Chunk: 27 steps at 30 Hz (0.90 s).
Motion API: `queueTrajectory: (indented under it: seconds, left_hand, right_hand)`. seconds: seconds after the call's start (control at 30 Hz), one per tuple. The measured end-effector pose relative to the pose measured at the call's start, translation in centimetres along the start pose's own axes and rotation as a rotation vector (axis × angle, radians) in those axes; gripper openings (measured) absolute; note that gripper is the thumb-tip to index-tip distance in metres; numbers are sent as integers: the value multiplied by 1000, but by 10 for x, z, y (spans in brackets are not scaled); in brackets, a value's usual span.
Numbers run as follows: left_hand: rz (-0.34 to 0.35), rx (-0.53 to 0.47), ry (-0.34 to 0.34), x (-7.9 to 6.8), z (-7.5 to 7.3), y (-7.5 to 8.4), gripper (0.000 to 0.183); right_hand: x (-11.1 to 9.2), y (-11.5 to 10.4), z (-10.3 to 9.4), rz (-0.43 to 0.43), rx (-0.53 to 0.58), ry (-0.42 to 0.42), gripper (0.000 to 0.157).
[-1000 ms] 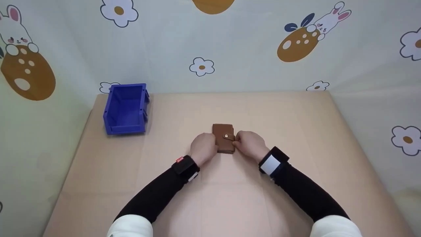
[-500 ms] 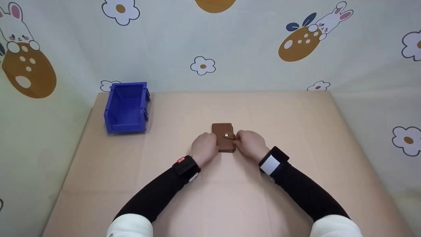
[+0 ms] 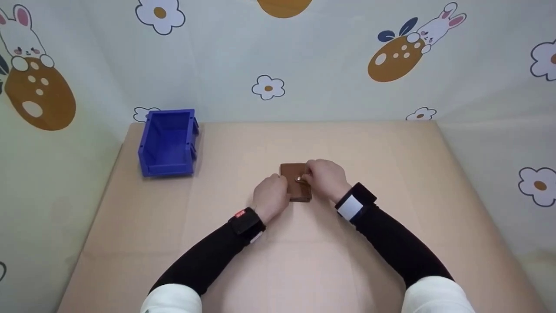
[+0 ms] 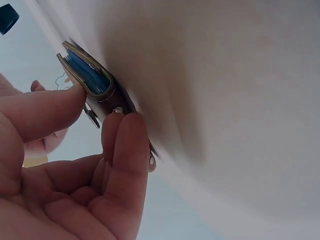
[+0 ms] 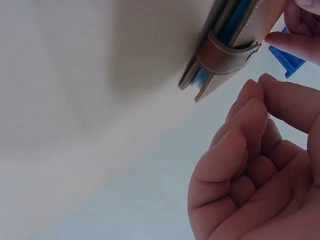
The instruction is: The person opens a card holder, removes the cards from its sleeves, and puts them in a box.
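Note:
A small brown leather card holder (image 3: 292, 170) lies near the middle of the table. My left hand (image 3: 270, 196) grips its left side, thumb on the cover and curled fingers at the spine in the left wrist view. Blue card sleeves (image 4: 89, 74) show between the covers. A snap strap (image 5: 222, 57) wraps the opposite side. My right hand (image 3: 328, 179) is over that side, fingertips overlapping the strap's end in the head view. In the right wrist view its relaxed, bent fingers have nothing between them, just off the cover.
A blue plastic bin (image 3: 168, 143) stands at the table's back left corner. The tan table (image 3: 369, 148) meets a patterned cloth (image 3: 334, 61) at the back and both sides.
My right hand has moved up and slightly left, from the card holder's right edge to over the strap's snap. The left hand keeps its grip, and the card holder stays nearly in place.

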<state>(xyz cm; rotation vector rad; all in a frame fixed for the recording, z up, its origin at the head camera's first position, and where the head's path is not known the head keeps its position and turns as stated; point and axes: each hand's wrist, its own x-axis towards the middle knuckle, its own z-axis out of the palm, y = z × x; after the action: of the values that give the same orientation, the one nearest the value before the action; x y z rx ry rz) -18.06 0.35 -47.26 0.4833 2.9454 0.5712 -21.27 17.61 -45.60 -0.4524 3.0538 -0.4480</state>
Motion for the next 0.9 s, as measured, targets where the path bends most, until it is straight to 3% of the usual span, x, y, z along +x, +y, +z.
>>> queueTrajectory:
  seconds: [0.2, 0.43, 0.6, 0.9]
  left_hand:
    - [41, 23, 39, -1, 3, -2, 23]
    - [30, -4, 5, 0, 0, -2, 19]
    - [21, -15, -20, 1, -1, -1, 17]
    - [39, 24, 5, 1, -1, -1, 16]
  right_hand:
    - [7, -4, 9, -36, -13, -33, 25]
    - [10, -7, 15, -49, -88, -40, 33]
    - [8, -9, 16, -58, -142, -19, 30]
    - [5, -15, 19, -107, -173, 73, 19]
